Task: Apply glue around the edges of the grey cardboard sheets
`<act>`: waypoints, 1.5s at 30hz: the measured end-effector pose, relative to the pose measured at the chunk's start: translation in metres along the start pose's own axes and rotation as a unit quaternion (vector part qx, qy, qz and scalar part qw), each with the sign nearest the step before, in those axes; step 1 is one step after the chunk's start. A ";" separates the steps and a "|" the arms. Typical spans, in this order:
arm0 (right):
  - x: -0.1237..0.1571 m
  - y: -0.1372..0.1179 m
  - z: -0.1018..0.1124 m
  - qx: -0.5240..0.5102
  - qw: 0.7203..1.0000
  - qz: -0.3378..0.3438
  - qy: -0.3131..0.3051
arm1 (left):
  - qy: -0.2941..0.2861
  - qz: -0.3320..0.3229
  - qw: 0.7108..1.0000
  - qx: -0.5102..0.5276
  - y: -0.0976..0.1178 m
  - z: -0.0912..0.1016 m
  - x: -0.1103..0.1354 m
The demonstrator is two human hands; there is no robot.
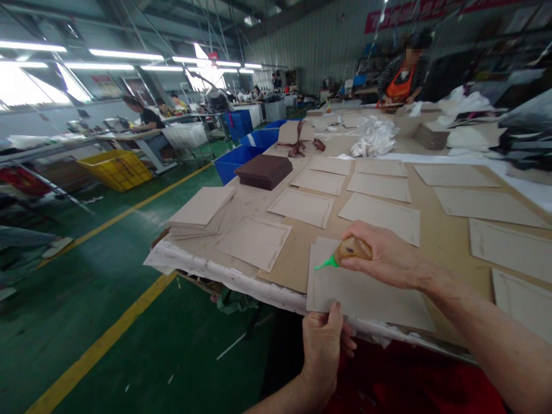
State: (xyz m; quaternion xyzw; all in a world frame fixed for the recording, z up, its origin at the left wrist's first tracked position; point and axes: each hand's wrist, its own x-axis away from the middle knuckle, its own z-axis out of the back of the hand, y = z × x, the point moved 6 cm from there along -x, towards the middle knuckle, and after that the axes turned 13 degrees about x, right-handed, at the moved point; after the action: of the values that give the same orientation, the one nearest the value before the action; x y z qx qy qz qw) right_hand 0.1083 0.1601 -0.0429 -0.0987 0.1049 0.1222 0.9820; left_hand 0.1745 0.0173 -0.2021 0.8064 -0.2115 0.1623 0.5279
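Observation:
My right hand (386, 256) is wrapped round an amber squeeze bottle (357, 248) with a green nozzle (326, 263). The bottle is tilted, and its tip points down and left, close to the left edge of a beige cardboard sheet (366, 296). That sheet lies at the table's near edge, with another sheet's margin showing under its left side. At its near left corner my left hand (321, 345) grips the sheet's edge, thumb on top and fingers partly hidden below. Several more sheets (382, 215) lie in rows beyond, some with faint lines along their edges.
To the left stand a pile of beige sheets (200, 207) and a stack of dark brown sheets (264, 169). Crumpled clear plastic (375, 135) sits farther back. Blue bins (237, 161) adjoin the table's left side. A person in an orange apron (399, 86) stands at the far end.

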 end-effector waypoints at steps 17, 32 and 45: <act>-0.025 0.007 0.001 0.031 0.999 -0.011 0.013 | 0.015 -0.007 1.000 0.001 0.003 0.002 0.001; -0.027 0.017 0.016 0.057 0.998 0.001 -0.009 | 0.007 -0.021 1.000 -0.018 0.000 0.008 0.000; 0.033 0.075 0.044 0.060 0.990 -0.096 -0.084 | 0.002 -0.012 1.000 0.010 -0.005 0.022 0.011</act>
State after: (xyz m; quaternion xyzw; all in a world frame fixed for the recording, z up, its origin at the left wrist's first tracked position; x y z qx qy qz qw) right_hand 0.1283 0.2485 -0.0208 -0.0390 0.0196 0.0292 0.9986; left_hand 0.1873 -0.0033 -0.2089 0.8137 -0.1997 0.1597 0.5220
